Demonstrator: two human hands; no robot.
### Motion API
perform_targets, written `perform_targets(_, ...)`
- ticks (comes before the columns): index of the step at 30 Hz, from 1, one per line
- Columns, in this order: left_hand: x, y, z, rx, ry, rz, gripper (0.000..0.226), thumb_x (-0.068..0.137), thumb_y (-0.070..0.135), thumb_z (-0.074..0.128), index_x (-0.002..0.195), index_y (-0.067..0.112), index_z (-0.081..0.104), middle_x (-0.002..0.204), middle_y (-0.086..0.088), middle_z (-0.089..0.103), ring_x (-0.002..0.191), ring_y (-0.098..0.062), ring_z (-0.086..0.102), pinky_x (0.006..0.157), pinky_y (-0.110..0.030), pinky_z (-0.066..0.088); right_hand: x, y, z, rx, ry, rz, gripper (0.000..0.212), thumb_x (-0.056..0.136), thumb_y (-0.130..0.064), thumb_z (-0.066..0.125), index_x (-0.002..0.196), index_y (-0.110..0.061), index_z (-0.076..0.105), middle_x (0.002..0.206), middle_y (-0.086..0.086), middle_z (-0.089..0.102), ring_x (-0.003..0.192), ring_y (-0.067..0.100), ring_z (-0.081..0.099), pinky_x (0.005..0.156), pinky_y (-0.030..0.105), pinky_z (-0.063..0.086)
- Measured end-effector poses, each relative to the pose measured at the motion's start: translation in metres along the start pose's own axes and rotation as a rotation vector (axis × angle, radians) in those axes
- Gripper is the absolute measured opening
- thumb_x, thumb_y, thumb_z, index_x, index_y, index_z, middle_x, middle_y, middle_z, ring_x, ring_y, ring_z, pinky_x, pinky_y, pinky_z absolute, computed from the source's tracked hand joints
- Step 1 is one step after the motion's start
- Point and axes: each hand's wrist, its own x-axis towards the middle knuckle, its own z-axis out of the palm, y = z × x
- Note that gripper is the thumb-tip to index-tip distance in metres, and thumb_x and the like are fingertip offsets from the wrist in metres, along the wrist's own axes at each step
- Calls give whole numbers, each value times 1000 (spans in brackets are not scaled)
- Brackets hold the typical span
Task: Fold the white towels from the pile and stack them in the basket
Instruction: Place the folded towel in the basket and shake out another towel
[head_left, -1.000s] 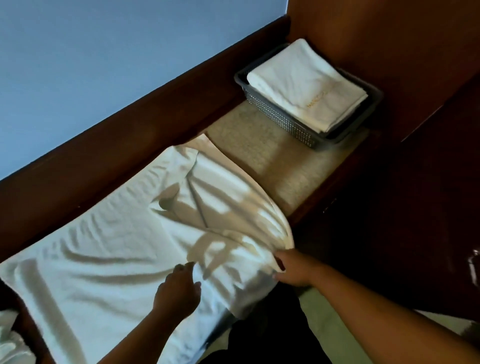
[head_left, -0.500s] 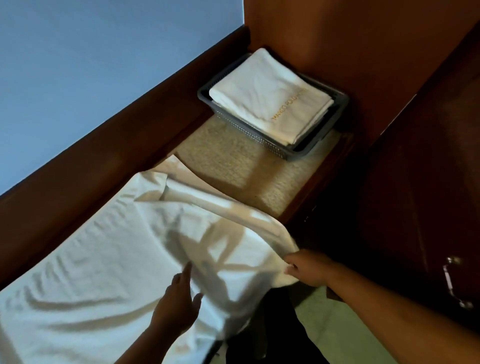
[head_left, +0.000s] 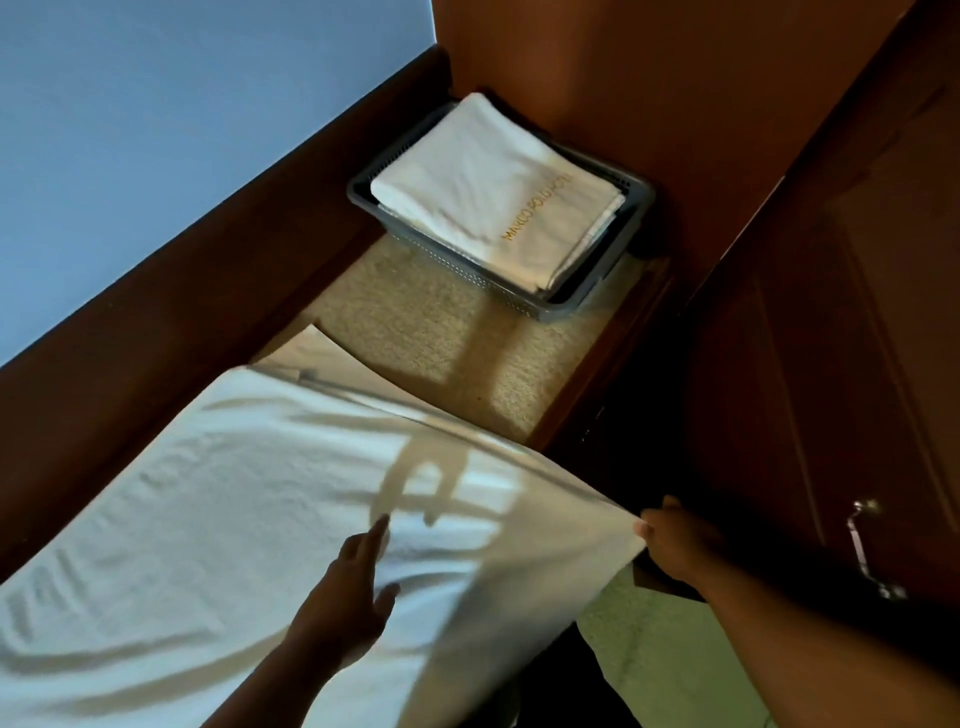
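I see the white towel (head_left: 218, 499) spread flat on the counter (head_left: 441, 353), well short of the basket (head_left: 587, 301) | right hand (head_left: 675, 540) pinches the towel's near corner | left hand (head_left: 348, 587) lies palm-down on the towel, fingers loose, gripping nothing | folded towels (head_left: 493, 197) stacked inside the basket.

Gold stitched lettering runs along one edge of the top folded towel (head_left: 488, 192) in the grey basket (head_left: 597, 299). It reads "MARCO POLO", followed by a further word that looks like "HOTEL" but is too faint to confirm. No other writing can be read.
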Motion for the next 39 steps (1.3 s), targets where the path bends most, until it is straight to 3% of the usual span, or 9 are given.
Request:
perform_targets(3,7,-2,-6,66,-29,7,79,98,38,57,160,34,8,152,5,32,125,-15,52,97,-30,50,0,-34,4,-88,-72,-28,35,102,-27,46,135,-18,54,142,8,49,124,28,55,94,35,47)
perform_targets(6,19,4,-11,114,-60,26,74,99,38,55,159,32,12,156,4,27,132,-19,47,100,-31,48,6,-68,-1,-63,-113,-97,35,103,-27,45,136,-22,54,151,9,39,133,32,45,105,40,44)
perform_targets(12,38,22,-12,111,-66,62,69,99,37,56,158,32,20,156,3,28,136,-19,43,106,-32,44,19,-29,12,-121,-129,109,37,102,-27,42,136,-18,53,146,10,48,133,35,47,105,43,45)
perform_targets(16,41,22,-16,141,-103,87,68,99,38,54,158,33,20,156,5,28,135,-17,42,106,-31,43,19,-36,9,-95,-136,104,39,104,-24,42,141,-16,49,150,10,42,136,33,44,107,42,44)
perform_targets(21,77,15,-55,162,-33,52,59,100,35,53,155,30,31,155,4,31,136,-21,43,107,-36,44,32,-90,-20,200,106,76,38,94,-30,56,132,-25,50,139,10,44,119,31,54,93,42,52)
perform_targets(24,115,12,-87,160,55,14,54,100,31,54,151,26,38,153,0,36,133,-26,45,106,-42,44,42,-129,-34,324,416,-206,25,78,-23,70,101,-21,59,110,9,55,94,35,60,81,43,53)
perform_targets(26,135,9,-105,145,99,-17,51,100,28,54,149,24,41,151,-2,38,132,-28,46,105,-45,45,43,-158,-48,360,496,-409,29,69,-13,77,92,-16,61,96,10,58,82,34,62,73,41,52)
perform_targets(32,172,-18,-152,77,242,-106,46,96,17,57,142,20,52,146,-7,47,130,-33,50,106,-47,44,63,-237,-100,296,253,-666,21,93,-30,58,113,-25,59,115,-2,58,106,20,58,86,34,49)
perform_targets(39,206,-66,-197,103,315,-218,41,98,26,42,133,19,61,140,-9,56,125,-35,54,100,-48,47,106,-331,-136,222,59,-633,40,95,-35,55,134,-26,52,129,2,52,120,22,54,97,32,44)
